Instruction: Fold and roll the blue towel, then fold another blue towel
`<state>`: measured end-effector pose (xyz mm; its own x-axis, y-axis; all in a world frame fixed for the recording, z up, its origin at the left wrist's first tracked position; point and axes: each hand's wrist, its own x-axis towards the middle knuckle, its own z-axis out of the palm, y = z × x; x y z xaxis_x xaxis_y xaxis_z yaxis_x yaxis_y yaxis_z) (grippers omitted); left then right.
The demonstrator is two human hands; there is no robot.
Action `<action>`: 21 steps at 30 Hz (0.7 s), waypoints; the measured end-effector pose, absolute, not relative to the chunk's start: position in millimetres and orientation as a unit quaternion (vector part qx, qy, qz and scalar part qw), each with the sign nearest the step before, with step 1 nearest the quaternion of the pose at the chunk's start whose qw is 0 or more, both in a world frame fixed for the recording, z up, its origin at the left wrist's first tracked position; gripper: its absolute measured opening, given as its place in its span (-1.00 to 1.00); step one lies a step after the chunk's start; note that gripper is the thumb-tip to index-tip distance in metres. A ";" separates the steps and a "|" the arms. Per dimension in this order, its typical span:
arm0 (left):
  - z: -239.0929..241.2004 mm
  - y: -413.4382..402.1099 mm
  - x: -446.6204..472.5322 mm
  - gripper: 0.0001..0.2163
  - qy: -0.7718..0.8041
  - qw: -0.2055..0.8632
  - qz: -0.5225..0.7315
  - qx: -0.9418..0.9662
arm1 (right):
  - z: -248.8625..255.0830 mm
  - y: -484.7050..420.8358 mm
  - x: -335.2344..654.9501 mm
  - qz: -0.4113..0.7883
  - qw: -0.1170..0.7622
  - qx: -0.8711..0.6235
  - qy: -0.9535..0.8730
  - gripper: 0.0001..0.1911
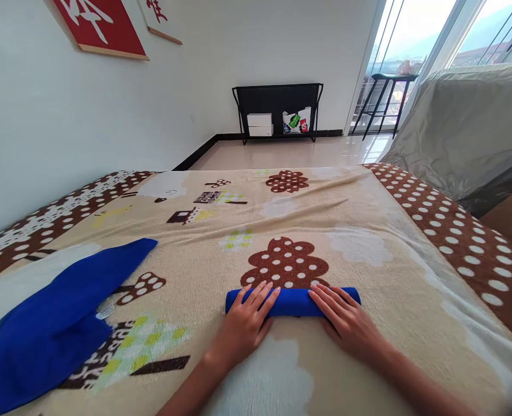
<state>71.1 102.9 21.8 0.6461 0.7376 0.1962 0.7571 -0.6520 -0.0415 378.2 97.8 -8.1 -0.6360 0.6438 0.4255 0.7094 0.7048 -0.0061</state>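
Observation:
A blue cloth rolled into a tube [296,302] lies crosswise on the bed in front of me. My left hand [249,316] is on its left part, fingers laid over the top and thumb at the near edge. Near the right end, my right hand [346,316] holds the roll the same way, its thumb partly hidden below the hand. Both hands press the roll against the blanket. To the left, a second blue cloth piece [60,318] is spread out with wrinkles, a small white label [105,311] showing at its edge.
A beige patterned blanket [204,254] with brown dotted borders covers the bed. Beyond its far edge, a black rack [277,98] stands against the wall, holding white boxes [260,124] and a bag. At right are a covered bulky thing [476,121], a cardboard box [511,219] and a stool [385,98].

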 end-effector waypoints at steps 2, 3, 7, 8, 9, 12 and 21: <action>18.4 102.7 54.4 -0.45 -0.427 0.079 -0.085 -0.897 | -10.6 99.0 392.4 -0.070 0.201 -0.378 -0.901 -0.32; 16.6 103.2 47.9 -0.45 -0.435 0.082 -0.089 -0.892 | -11.4 100.1 397.2 -0.062 0.202 -0.382 -0.900 -0.32; 11.4 107.6 34.8 -0.46 -0.446 0.073 -0.107 -0.886 | -13.0 107.0 407.0 -0.027 0.213 -0.388 -0.896 -0.33; 10.9 109.2 33.3 -0.46 -0.445 0.069 -0.107 -0.887 | -13.3 109.2 409.2 -0.016 0.216 -0.387 -0.896 -0.33; 10.6 111.1 31.7 -0.47 -0.445 0.066 -0.108 -0.886 | -13.8 111.5 411.9 -0.005 0.218 -0.389 -0.895 -0.34; 9.8 117.4 24.9 -0.48 -0.451 0.065 -0.111 -0.883 | -15.9 118.0 421.8 0.047 0.228 -0.408 -0.883 -0.36; 5.8 123.8 7.0 -0.50 -0.455 0.036 -0.121 -0.881 | -14.3 123.1 429.8 0.180 0.246 -0.463 -0.832 -0.48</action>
<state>7.0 123.8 5.8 0.5566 0.7931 0.2473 0.8108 -0.5834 0.0464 429.8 123.1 -14.3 -0.4492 0.8599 0.2426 0.6825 0.5055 -0.5280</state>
